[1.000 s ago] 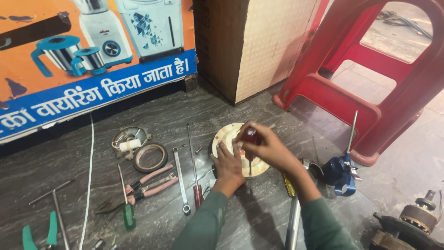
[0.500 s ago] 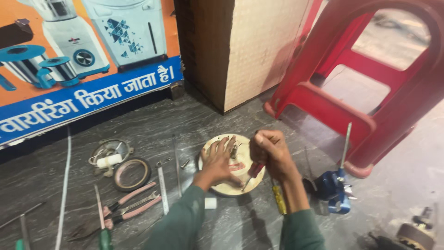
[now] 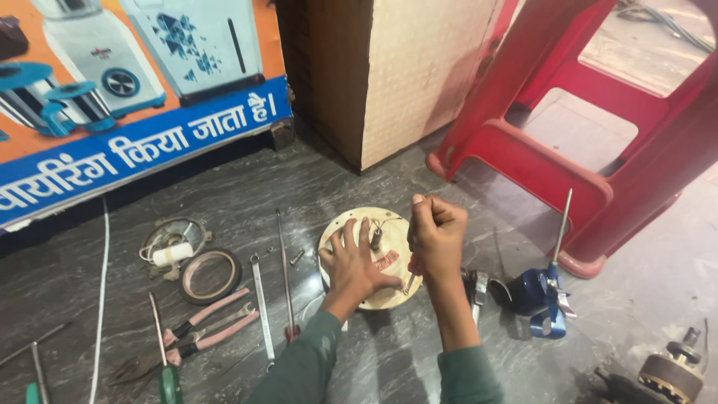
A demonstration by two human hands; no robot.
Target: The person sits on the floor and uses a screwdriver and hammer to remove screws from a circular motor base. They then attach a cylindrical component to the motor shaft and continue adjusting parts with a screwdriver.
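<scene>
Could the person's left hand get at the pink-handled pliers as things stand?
Probably yes. The left hand lies flat on the round cream plate, holding nothing, and the pink-handled pliers lie nearby on the floor to its left, with only a flat spanner and a screwdriver between.

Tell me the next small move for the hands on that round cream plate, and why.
Probably turn the screwdriver in place. The right hand grips it upright in a fist, tip down on the round cream plate, while the left hand lies flat on the plate, pinning it to the floor. That looks braced for turning; the screw itself is hidden.
</scene>
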